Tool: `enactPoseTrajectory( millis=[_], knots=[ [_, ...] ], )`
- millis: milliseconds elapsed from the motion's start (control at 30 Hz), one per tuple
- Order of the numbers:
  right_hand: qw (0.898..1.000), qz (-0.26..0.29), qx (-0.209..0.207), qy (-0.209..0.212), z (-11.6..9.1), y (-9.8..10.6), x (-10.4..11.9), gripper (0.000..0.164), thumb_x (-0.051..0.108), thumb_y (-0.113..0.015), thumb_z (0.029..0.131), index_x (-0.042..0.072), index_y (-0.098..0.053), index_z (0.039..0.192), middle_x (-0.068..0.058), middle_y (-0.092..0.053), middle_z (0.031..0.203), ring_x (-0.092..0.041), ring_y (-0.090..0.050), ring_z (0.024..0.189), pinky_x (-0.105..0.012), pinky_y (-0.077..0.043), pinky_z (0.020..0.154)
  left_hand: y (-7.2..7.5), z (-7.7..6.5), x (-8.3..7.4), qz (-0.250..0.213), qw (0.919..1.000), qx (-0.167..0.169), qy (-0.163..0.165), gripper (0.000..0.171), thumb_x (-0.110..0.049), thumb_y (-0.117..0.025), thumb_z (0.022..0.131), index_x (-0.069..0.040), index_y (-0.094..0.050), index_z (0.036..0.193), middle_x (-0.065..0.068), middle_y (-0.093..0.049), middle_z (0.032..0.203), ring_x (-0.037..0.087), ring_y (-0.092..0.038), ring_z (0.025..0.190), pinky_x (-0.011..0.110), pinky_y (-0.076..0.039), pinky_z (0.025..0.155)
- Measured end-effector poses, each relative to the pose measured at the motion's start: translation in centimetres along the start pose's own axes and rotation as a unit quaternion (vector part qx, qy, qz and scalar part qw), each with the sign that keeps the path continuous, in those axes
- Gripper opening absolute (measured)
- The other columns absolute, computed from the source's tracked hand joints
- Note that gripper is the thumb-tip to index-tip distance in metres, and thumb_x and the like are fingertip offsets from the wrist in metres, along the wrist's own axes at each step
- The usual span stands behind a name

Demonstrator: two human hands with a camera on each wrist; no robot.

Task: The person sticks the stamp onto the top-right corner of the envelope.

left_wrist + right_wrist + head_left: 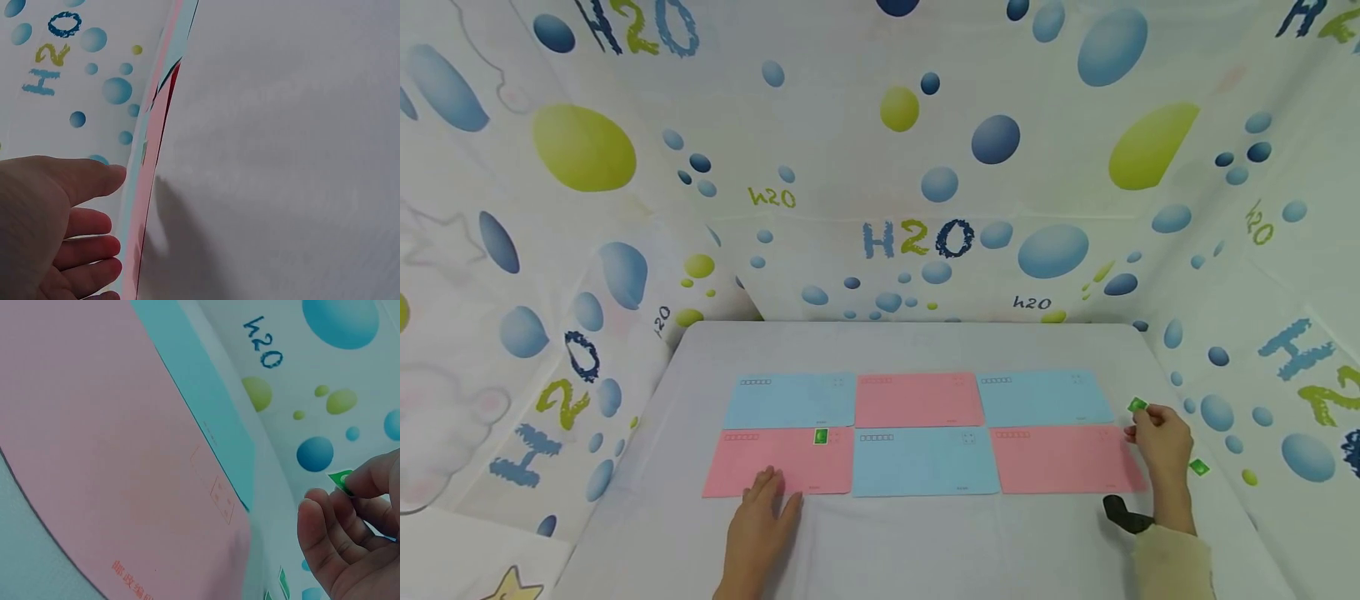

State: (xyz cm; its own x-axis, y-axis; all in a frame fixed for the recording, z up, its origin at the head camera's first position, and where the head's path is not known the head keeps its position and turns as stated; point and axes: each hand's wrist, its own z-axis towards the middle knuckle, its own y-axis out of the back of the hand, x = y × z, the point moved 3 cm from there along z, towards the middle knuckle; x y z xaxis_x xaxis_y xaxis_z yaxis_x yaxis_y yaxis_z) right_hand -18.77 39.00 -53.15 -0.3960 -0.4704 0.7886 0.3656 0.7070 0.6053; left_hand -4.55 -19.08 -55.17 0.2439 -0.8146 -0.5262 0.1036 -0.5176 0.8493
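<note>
My right hand [1163, 442] pinches a small green stamp [1138, 405] between thumb and finger, right of the envelopes; the right wrist view shows the held stamp [340, 480] close up. Another green stamp [1199, 468] lies on the table beside that wrist. My left hand [758, 525] has its fingers loosely extended over the lower edge of the front-left pink envelope [745, 467]. A green stamp [822, 437] sits at this envelope's upper right corner. Printed squares mark the corner of the front-right pink envelope [1060, 467], where no stamp shows.
Two rows of envelopes alternate pink and blue, among them a blue envelope [925, 471] front middle and a pink envelope [917, 404] behind it. A white cloth covers the table [925, 550]. Patterned curtains [820, 150] hang behind and at both sides. A black strap-like piece [1126, 515] juts from the right wrist.
</note>
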Motion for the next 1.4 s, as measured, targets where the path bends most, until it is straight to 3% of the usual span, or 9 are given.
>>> enactPoseTrajectory(
  millis=[367, 567, 667, 933, 1067, 1300, 1400],
  knots=[
    [1.000, -0.002, 0.003, 0.020, -1.0, -0.3, 1.3, 0.054, 0.034, -0.039, 0.104, -0.008, -0.052, 0.136, -0.026, -0.067, 0.110, 0.008, -0.057, 0.057, -0.007, -0.048, 0.054, -1.6, -0.3, -2.5, 0.000, 0.9999, 0.008, -0.015, 0.054, -0.025, -0.072, 0.091, 0.005, -0.059, 0.134, 0.023, -0.053, 0.147, 0.042, -0.043, 0.142, 0.056, -0.033, 0.119],
    [0.999, 0.010, 0.002, 0.045, -1.6, -0.6, 2.5, 0.048, 0.031, -0.045, 0.103, -0.006, -0.058, 0.131, -0.001, -0.070, 0.082, 0.009, -0.059, 0.055, -0.009, -0.050, 0.054, -2.2, -0.3, -3.5, -0.009, 0.9994, 0.005, -0.033, 0.053, -0.024, -0.074, 0.089, 0.005, -0.061, 0.132, 0.022, -0.056, 0.145, 0.041, -0.046, 0.140, 0.056, -0.036, 0.117],
    [0.998, 0.022, 0.004, 0.059, -2.0, -0.9, 3.2, 0.044, 0.028, -0.049, 0.102, -0.006, -0.059, 0.129, 0.006, -0.067, 0.077, 0.008, -0.061, 0.055, -0.009, -0.051, 0.054, -2.5, -0.2, -3.9, -0.016, 0.9991, 0.011, -0.037, 0.053, -0.024, -0.074, 0.089, 0.004, -0.061, 0.132, 0.022, -0.056, 0.145, 0.041, -0.046, 0.140, 0.056, -0.036, 0.117],
    [0.996, 0.044, 0.013, 0.075, -3.0, -1.8, 4.3, 0.038, 0.027, -0.054, 0.102, -0.001, -0.059, 0.128, -0.016, -0.069, 0.100, 0.006, -0.062, 0.060, -0.019, -0.060, 0.061, -3.4, -0.1, -4.7, -0.035, 0.9977, 0.017, -0.056, 0.051, -0.021, -0.075, 0.088, 0.005, -0.062, 0.130, 0.022, -0.057, 0.143, 0.043, -0.049, 0.138, 0.059, -0.041, 0.113],
    [0.996, 0.035, 0.022, 0.078, -3.4, -2.3, 4.7, 0.039, 0.029, -0.053, 0.103, 0.000, -0.058, 0.128, -0.020, -0.068, 0.106, 0.006, -0.062, 0.062, -0.019, -0.060, 0.063, -3.9, -0.2, -5.1, -0.025, 0.9981, 0.029, -0.049, 0.053, -0.024, -0.075, 0.089, 0.004, -0.062, 0.132, 0.020, -0.056, 0.145, 0.041, -0.048, 0.140, 0.057, -0.041, 0.114],
    [0.992, 0.044, 0.034, 0.113, -4.3, -2.8, 5.8, 0.034, 0.028, -0.057, 0.101, 0.001, -0.063, 0.121, 0.002, -0.068, 0.084, 0.004, -0.063, 0.062, -0.016, -0.058, 0.062, -4.3, -0.5, -5.6, -0.011, 0.9977, 0.023, -0.063, 0.053, -0.025, -0.076, 0.088, 0.005, -0.063, 0.130, 0.021, -0.058, 0.143, 0.040, -0.051, 0.137, 0.056, -0.044, 0.111],
    [0.990, 0.039, 0.045, 0.127, -4.9, -3.3, 6.1, 0.033, 0.029, -0.058, 0.101, 0.002, -0.064, 0.119, 0.003, -0.069, 0.080, 0.004, -0.064, 0.063, -0.014, -0.056, 0.062, -4.4, -0.6, -5.6, -0.006, 0.9975, 0.021, -0.067, 0.053, -0.025, -0.077, 0.088, 0.005, -0.063, 0.129, 0.020, -0.058, 0.143, 0.039, -0.051, 0.137, 0.055, -0.045, 0.111]
  ],
)
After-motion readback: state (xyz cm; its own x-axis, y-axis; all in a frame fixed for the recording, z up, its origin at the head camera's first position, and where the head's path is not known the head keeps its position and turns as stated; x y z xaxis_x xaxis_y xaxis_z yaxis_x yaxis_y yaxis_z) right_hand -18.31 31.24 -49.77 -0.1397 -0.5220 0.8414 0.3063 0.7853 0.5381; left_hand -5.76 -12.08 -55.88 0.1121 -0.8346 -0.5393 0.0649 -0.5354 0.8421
